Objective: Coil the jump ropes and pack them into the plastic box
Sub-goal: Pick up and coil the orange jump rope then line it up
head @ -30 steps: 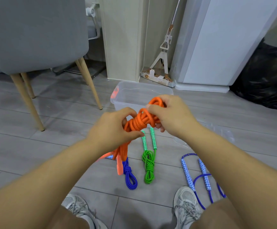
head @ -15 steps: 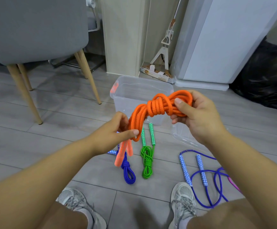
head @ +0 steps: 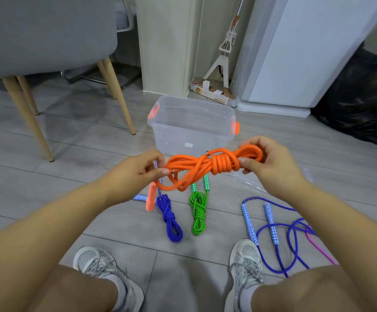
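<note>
Head view shows us over the grey floor, with the plastic box (head: 192, 124) as our landmark: it stands open and, as far as we can see through its clear walls, it holds no rope yet. Just in front of the box, in the air, we hold the orange jump rope (head: 207, 168) stretched sideways between both hands. Our left hand (head: 138, 174) pinches the loose loops at one end between thumb and fingers, and our right hand (head: 271, 163) is closed around the other end, next to the tight wraps in the middle of the bundle. One orange handle (head: 151, 199) hangs down under the left hand. We judge this rope as almost coiled and close to ready for the box. On the floor in front of the box lie a blue coiled rope (head: 170, 218) and a green coiled rope (head: 197, 212), both bundled but not packed. Further from the box, to its right and near our right shoe (head: 247, 257), a purple rope (head: 291, 242) lies loose and uncoiled, and a pink rope (head: 320, 248) shows only partly. So nothing is packed; at least two ropes need coiling.
</note>
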`<action>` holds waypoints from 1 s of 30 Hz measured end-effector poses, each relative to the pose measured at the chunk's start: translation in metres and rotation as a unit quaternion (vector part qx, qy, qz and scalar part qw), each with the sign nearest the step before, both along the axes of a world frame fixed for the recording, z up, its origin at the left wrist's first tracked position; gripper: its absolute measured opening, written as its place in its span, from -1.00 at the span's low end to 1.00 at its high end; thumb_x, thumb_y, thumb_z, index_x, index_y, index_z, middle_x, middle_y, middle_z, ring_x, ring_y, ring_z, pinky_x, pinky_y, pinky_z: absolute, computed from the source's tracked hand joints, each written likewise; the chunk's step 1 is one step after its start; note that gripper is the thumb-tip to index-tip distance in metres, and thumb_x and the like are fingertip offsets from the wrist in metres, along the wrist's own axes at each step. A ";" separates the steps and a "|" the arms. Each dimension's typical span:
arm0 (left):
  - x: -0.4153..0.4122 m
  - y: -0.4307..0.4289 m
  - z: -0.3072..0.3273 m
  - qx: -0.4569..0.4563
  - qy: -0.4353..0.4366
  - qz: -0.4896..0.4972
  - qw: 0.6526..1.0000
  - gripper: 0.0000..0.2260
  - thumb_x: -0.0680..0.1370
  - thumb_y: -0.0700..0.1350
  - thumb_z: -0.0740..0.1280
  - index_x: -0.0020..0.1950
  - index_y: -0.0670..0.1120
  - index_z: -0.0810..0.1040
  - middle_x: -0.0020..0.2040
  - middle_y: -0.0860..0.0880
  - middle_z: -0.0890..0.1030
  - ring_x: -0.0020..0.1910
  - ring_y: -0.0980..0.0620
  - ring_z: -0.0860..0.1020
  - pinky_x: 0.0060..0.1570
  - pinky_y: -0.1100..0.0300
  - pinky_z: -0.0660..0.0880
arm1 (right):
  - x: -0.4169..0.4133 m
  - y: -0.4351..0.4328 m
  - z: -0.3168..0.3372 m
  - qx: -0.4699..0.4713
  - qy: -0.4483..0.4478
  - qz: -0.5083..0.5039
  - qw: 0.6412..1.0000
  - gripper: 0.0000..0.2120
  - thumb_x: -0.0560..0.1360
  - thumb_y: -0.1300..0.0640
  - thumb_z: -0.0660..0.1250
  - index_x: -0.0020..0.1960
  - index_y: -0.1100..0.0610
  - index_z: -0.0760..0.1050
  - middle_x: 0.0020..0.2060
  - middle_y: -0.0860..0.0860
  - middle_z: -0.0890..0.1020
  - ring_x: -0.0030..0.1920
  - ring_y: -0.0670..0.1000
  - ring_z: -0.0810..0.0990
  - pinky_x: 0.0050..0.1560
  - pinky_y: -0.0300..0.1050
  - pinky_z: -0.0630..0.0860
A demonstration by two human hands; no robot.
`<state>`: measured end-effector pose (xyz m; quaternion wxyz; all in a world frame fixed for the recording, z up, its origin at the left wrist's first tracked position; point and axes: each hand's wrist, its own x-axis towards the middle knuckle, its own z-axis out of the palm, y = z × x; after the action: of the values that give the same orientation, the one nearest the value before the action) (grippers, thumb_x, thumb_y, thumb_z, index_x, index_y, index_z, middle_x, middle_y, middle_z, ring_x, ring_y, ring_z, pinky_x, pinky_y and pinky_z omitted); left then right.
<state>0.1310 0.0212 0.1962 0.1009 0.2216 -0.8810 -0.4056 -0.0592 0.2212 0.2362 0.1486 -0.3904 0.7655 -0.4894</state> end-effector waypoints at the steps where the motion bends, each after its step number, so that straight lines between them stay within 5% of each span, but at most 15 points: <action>1: 0.005 -0.004 -0.002 -0.002 -0.006 0.000 1.000 -0.88 0.52 -0.01 0.33 -0.19 0.08 0.43 -0.41 0.05 0.41 -0.48 0.15 0.30 -0.41 0.30 0.28 | -0.002 0.003 -0.004 0.023 0.022 0.006 0.999 -0.67 0.42 0.41 0.36 -0.13 -0.03 0.46 -0.27 -0.03 0.58 -0.38 -0.18 0.56 -0.29 -0.34 0.54; 6: 0.028 -0.024 0.000 -0.091 -0.053 0.006 0.994 -0.80 0.56 -0.05 0.27 -0.18 0.24 0.52 -0.28 0.02 0.57 -0.28 0.06 0.48 -0.20 0.20 0.39 | -0.012 0.020 -0.017 0.119 0.149 0.029 0.981 -0.83 0.44 0.27 0.39 -0.09 0.01 0.56 -0.19 0.01 0.61 -0.20 0.01 0.55 -0.09 -0.08 0.51; 9: 0.027 -0.022 -0.002 -0.159 -0.099 0.027 0.982 -0.88 0.59 -0.06 0.24 0.02 0.00 0.57 -0.21 -0.02 0.56 -0.18 -0.05 0.48 -0.17 0.17 0.34 | -0.010 0.020 -0.023 0.152 0.221 0.035 0.963 -0.90 0.45 0.22 0.39 -0.05 0.10 0.56 -0.18 -0.01 0.57 -0.12 0.01 0.48 -0.09 -0.18 0.33; 14: 0.010 -0.014 -0.018 -0.147 -0.151 0.020 0.977 -0.89 0.60 -0.20 0.20 -0.01 -0.16 0.51 -0.07 -0.11 0.59 -0.07 -0.11 0.51 -0.13 0.13 0.40 | -0.005 0.009 -0.025 0.190 0.275 0.023 0.942 -0.88 0.47 0.17 0.36 -0.05 0.20 0.48 -0.17 0.04 0.47 -0.14 0.05 0.40 -0.14 -0.15 0.27; 19: 0.003 0.001 -0.026 -0.077 -0.113 0.031 0.990 -0.88 0.60 -0.06 0.20 -0.06 -0.09 0.41 -0.28 0.02 0.44 -0.25 -0.02 0.40 -0.36 0.24 0.26 | 0.002 0.004 -0.027 0.248 0.292 0.033 0.923 -0.83 0.54 0.11 0.27 0.03 0.20 0.38 -0.17 0.13 0.51 -0.17 0.16 0.44 -0.15 0.01 0.37; 23: 0.005 0.005 -0.028 -0.144 -0.128 -0.010 0.981 -0.78 0.56 0.13 0.21 -0.06 0.00 0.49 -0.35 0.08 0.45 -0.35 0.13 0.40 -0.39 0.26 0.24 | 0.001 0.005 -0.028 0.242 0.326 0.076 0.911 -0.78 0.54 0.14 0.26 0.15 0.19 0.49 0.03 0.14 0.58 0.05 0.20 0.51 0.04 0.02 0.41; 30: 0.032 -0.025 -0.030 -0.230 -0.123 0.009 0.965 -0.71 0.57 0.12 0.16 -0.01 -0.06 0.55 -0.42 0.05 0.41 -0.30 -0.10 0.42 -0.29 0.12 0.37 | -0.004 0.037 -0.020 0.220 0.379 0.114 0.892 -0.78 0.51 0.09 0.25 -0.01 0.23 0.56 -0.21 0.12 0.58 -0.19 0.16 0.54 -0.17 -0.14 0.33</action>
<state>0.1630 -0.0042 0.1667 0.0435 0.2491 -0.9541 -0.1603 -0.0627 0.2578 0.2163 -0.0158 -0.5884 0.8018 -0.1030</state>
